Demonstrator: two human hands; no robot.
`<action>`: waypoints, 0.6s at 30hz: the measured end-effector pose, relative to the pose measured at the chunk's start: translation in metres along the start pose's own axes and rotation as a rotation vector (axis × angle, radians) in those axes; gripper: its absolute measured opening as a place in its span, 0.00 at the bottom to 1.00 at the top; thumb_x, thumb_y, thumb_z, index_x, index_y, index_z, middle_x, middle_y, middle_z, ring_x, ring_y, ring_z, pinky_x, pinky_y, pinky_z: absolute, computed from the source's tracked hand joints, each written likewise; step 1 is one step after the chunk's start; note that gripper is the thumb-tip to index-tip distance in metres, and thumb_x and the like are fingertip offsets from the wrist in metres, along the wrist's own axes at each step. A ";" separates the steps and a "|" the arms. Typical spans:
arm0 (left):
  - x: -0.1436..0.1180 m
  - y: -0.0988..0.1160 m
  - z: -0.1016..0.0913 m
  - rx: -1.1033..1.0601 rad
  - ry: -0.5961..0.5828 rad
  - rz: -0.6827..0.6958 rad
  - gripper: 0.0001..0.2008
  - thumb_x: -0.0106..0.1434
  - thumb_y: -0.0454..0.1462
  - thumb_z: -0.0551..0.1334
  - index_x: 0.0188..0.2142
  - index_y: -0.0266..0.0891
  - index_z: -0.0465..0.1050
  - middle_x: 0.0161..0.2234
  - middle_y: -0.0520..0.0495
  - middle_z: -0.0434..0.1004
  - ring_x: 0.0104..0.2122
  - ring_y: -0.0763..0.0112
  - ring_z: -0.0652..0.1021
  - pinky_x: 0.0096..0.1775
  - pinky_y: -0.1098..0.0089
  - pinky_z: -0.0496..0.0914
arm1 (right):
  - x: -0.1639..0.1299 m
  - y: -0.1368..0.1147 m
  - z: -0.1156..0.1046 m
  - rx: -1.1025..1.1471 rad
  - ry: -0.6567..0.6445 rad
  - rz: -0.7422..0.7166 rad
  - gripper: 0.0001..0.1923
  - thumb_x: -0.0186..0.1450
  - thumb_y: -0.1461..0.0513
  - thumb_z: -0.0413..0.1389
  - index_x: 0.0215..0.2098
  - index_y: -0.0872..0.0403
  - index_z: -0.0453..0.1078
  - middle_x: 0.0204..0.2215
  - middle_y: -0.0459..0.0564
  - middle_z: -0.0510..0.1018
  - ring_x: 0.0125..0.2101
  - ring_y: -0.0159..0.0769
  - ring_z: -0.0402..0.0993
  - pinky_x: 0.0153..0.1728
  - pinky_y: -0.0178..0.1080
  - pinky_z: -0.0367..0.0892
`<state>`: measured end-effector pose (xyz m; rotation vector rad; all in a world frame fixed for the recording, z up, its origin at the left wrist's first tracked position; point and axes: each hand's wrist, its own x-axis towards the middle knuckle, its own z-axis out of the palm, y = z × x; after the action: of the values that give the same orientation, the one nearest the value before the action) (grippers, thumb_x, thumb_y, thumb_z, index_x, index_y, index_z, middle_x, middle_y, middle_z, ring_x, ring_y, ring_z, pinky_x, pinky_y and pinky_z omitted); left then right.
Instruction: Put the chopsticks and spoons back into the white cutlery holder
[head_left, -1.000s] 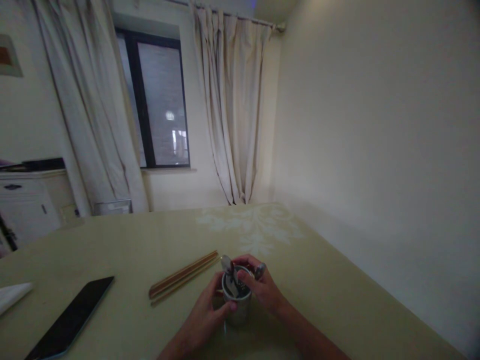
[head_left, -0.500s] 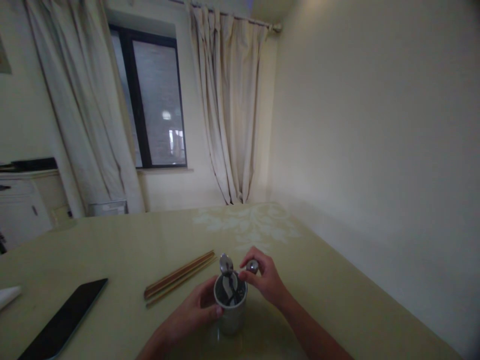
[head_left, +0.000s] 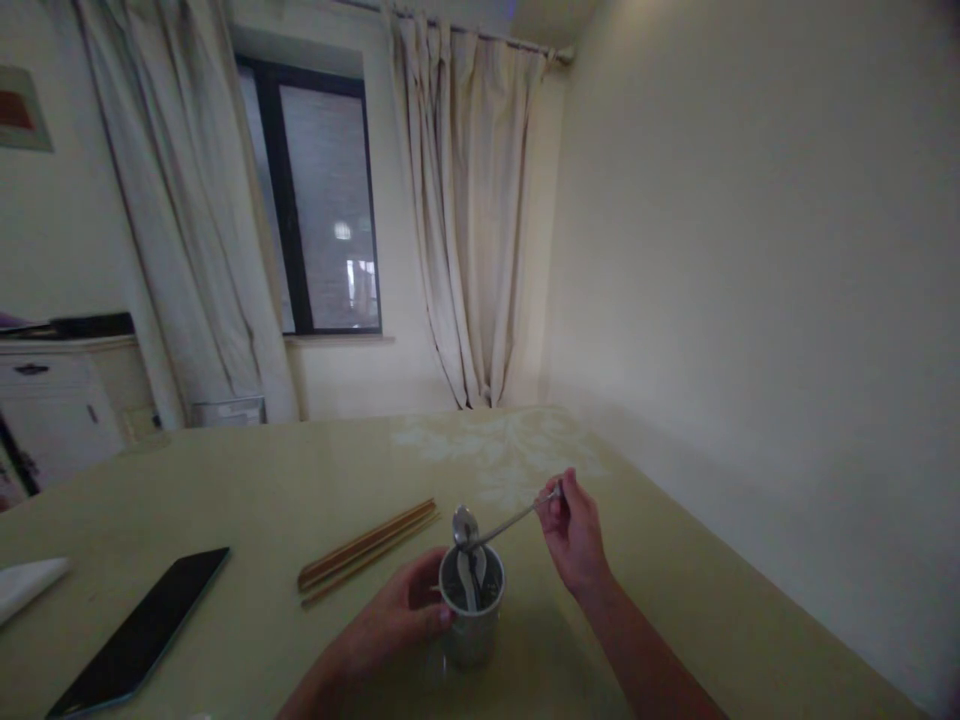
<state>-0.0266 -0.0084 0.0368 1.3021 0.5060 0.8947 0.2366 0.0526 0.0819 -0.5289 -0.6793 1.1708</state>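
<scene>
So there's a metal cup (head_left: 471,620) sitting on the table (head_left: 247,500), close to the near edge and roughly in the middle of the view. It's got cutlery standing in it: one spoon (head_left: 465,528) sticks up with its bowl above the rim, plus a couple of darker handles down inside that are too dim to make out.

The left hand (head_left: 397,628) is wrapped around the cup's left side, fingers curled against the wall and thumb up near the rim, so it's gripping the cup. The right hand (head_left: 574,530) is up and to the right of the cup, fingers pinched on the end of a thin metal utensil (head_left: 510,522). That one runs at a slant from the fingertips down to the cup's rim, its lower end at or just inside the opening, right beside the upright spoon. Can't tell whether it's a spoon or a fork from here.

Just left of the cup, a bunch of chopsticks (head_left: 367,552) lies flat on the table, angled away. Further left there's a dark phone (head_left: 142,632) lying flat, and a white napkin (head_left: 30,585) at the far left edge. Behind the table: window (head_left: 319,200) with pale curtains (head_left: 465,220), and a white cabinet (head_left: 52,410) on the left.
</scene>
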 end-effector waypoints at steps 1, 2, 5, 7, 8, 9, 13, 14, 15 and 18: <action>0.001 0.000 0.000 0.022 -0.002 0.009 0.38 0.55 0.50 0.78 0.62 0.40 0.76 0.59 0.33 0.78 0.61 0.42 0.76 0.63 0.48 0.66 | 0.003 0.003 -0.001 0.058 0.035 0.032 0.24 0.51 0.45 0.77 0.27 0.53 0.77 0.21 0.40 0.76 0.18 0.23 0.64 0.19 0.27 0.64; 0.001 -0.001 -0.001 0.054 0.012 0.019 0.39 0.55 0.52 0.78 0.62 0.40 0.76 0.59 0.33 0.79 0.61 0.42 0.76 0.63 0.48 0.66 | 0.004 0.007 -0.002 0.087 0.059 0.063 0.23 0.49 0.46 0.79 0.28 0.53 0.78 0.23 0.41 0.79 0.20 0.24 0.68 0.21 0.27 0.68; 0.005 -0.003 -0.006 0.098 0.130 0.021 0.37 0.58 0.59 0.73 0.59 0.40 0.78 0.57 0.32 0.81 0.59 0.44 0.78 0.63 0.48 0.67 | 0.003 0.025 -0.005 0.026 0.065 0.150 0.25 0.45 0.48 0.80 0.32 0.52 0.82 0.29 0.44 0.84 0.26 0.28 0.77 0.28 0.29 0.75; 0.008 -0.003 -0.012 0.156 0.332 0.027 0.36 0.63 0.66 0.62 0.53 0.39 0.82 0.53 0.32 0.83 0.54 0.47 0.81 0.60 0.49 0.71 | 0.000 0.039 -0.007 -0.101 0.028 0.219 0.28 0.44 0.44 0.80 0.33 0.53 0.83 0.28 0.46 0.85 0.27 0.30 0.78 0.30 0.30 0.75; 0.009 -0.002 -0.016 0.225 0.466 0.048 0.37 0.65 0.67 0.57 0.49 0.39 0.83 0.50 0.33 0.85 0.51 0.48 0.82 0.57 0.50 0.74 | -0.002 0.045 -0.008 -0.172 0.004 0.255 0.30 0.44 0.42 0.79 0.33 0.54 0.84 0.28 0.48 0.85 0.27 0.31 0.78 0.29 0.31 0.74; 0.009 -0.001 -0.020 0.333 0.603 0.088 0.37 0.67 0.67 0.54 0.47 0.38 0.83 0.47 0.34 0.85 0.48 0.50 0.83 0.54 0.50 0.75 | -0.003 0.052 -0.008 -0.240 -0.022 0.291 0.32 0.44 0.41 0.78 0.33 0.56 0.84 0.27 0.49 0.85 0.27 0.31 0.78 0.29 0.31 0.72; 0.007 0.000 -0.031 1.095 0.831 0.347 0.20 0.73 0.52 0.57 0.51 0.45 0.81 0.48 0.41 0.84 0.49 0.54 0.81 0.54 0.54 0.74 | -0.009 0.070 -0.006 -0.356 -0.158 0.383 0.34 0.47 0.38 0.75 0.34 0.58 0.83 0.27 0.51 0.85 0.28 0.36 0.80 0.31 0.35 0.71; 0.007 -0.001 -0.031 1.269 0.792 0.389 0.17 0.74 0.47 0.58 0.54 0.47 0.80 0.50 0.42 0.84 0.51 0.55 0.80 0.55 0.54 0.72 | -0.011 0.073 -0.004 -0.345 -0.188 0.383 0.33 0.48 0.39 0.75 0.35 0.57 0.83 0.28 0.51 0.85 0.29 0.37 0.81 0.32 0.35 0.72; 0.007 -0.003 -0.031 1.406 0.741 0.411 0.15 0.74 0.43 0.58 0.55 0.49 0.80 0.51 0.43 0.84 0.52 0.55 0.80 0.55 0.55 0.71 | -0.014 0.074 -0.002 -0.328 -0.212 0.378 0.31 0.49 0.40 0.75 0.37 0.56 0.82 0.29 0.50 0.85 0.30 0.38 0.81 0.33 0.36 0.72; 0.010 -0.009 -0.027 1.595 0.590 0.365 0.13 0.73 0.35 0.59 0.51 0.48 0.80 0.48 0.44 0.85 0.49 0.57 0.81 0.53 0.59 0.71 | -0.021 0.074 0.004 -0.278 -0.244 0.362 0.27 0.54 0.45 0.75 0.41 0.53 0.80 0.31 0.48 0.85 0.31 0.38 0.81 0.33 0.36 0.72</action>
<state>-0.0388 0.0162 0.0237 2.6042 1.6910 1.1935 0.1803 0.0559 0.0289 -0.7738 -0.9931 1.5053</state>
